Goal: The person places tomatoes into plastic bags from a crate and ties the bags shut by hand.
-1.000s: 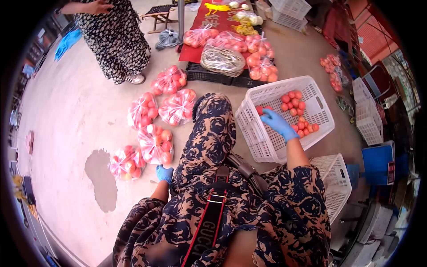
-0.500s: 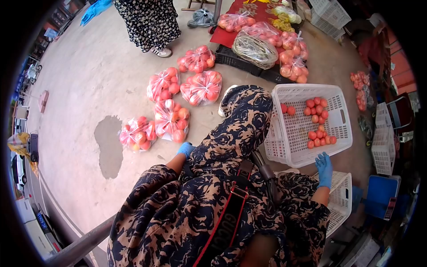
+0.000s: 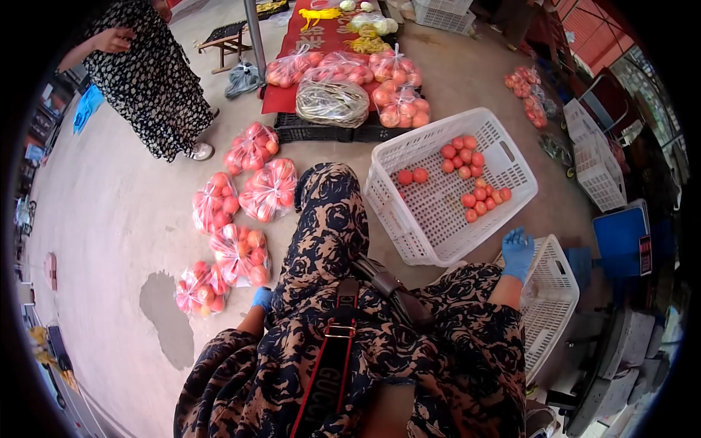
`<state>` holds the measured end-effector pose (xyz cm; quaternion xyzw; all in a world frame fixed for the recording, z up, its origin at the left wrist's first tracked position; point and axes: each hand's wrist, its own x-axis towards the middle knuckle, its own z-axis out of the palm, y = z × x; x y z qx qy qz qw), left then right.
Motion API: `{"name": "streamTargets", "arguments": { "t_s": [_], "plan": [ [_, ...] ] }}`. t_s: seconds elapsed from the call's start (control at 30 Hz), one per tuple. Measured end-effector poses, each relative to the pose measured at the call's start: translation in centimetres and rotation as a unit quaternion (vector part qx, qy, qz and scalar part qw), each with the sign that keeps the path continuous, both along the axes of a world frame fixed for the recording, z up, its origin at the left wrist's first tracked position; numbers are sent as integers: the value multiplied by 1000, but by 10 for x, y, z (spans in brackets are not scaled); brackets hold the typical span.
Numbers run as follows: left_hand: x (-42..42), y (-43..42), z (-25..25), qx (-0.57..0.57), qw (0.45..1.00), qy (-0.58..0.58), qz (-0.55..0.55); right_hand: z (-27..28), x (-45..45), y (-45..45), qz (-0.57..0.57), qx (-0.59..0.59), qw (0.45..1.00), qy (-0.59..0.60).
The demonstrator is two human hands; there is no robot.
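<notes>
My right hand (image 3: 518,253), in a blue glove, is raised beside the near right edge of a white plastic crate (image 3: 409,228). It looks empty, its fingers slightly bent. Inside that crate, several red tomatoes (image 3: 465,158) lie in separate groups. Near my knee is my left hand (image 3: 263,298), also gloved in blue; its fingers are mostly hidden. Just beyond it on the ground sits a clear bag of tomatoes (image 3: 239,255), with another bag (image 3: 201,289) to its left and more farther up.
A second white crate (image 3: 549,306) stands by my right side. Ahead, bagged tomatoes (image 3: 400,107) and a bundle of stalks (image 3: 332,102) rest on a red-covered stand (image 3: 281,98). A person in a flowered dress (image 3: 139,73) stands at the upper left. A blue seat (image 3: 621,235) is at the right.
My right hand has left the crate's inside and drawn back to its near right side, empty. The camera view swung and came back; the tomatoes in the crate look the same as half a second ago.
</notes>
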<state>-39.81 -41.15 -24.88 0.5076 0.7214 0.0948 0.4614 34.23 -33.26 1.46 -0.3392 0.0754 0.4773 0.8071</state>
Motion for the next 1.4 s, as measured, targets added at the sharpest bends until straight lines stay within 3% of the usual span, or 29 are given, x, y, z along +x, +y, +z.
{"name": "streamTargets", "arguments": {
  "t_s": [0.07,0.13,0.17,0.27,0.43,0.53,0.67,0.8,1.03,1.17,1.27,1.33,1.37,1.4],
  "plan": [
    [-3,-21,-1,109,990,-91,-10,-3,-1,-1,4,16,1000,6],
    [0,-12,14,-65,989,129,28,12,-21,5,7,3,1000,3],
    [9,-5,30,-46,983,147,101,9,-26,6,22,-14,1000,-13],
    [40,30,100,-32,963,193,185,-1,-9,15,57,-17,997,-50],
    [51,58,139,14,950,209,230,-1,-9,13,72,-15,995,-61],
    [54,59,156,-50,955,180,232,0,-7,10,68,-28,995,-70],
    [46,47,128,-76,958,182,209,-2,-7,10,64,-31,995,-76],
    [44,39,135,-118,941,169,269,-1,-12,14,68,-36,994,-78],
    [10,17,108,-81,910,201,354,-5,-11,15,121,-18,988,-97],
    [14,16,97,-36,910,244,332,0,-16,13,105,-32,989,-103],
    [-12,19,12,6,972,14,234,8,-30,14,65,-70,988,-119],
    [16,36,75,-117,983,-101,96,-2,-20,12,77,-39,990,-113],
    [-9,27,-47,-48,972,-221,72,5,-30,13,55,-56,990,-120],
    [1,30,-30,-135,910,-380,101,9,-33,12,59,-67,988,-125]
  ]
}}
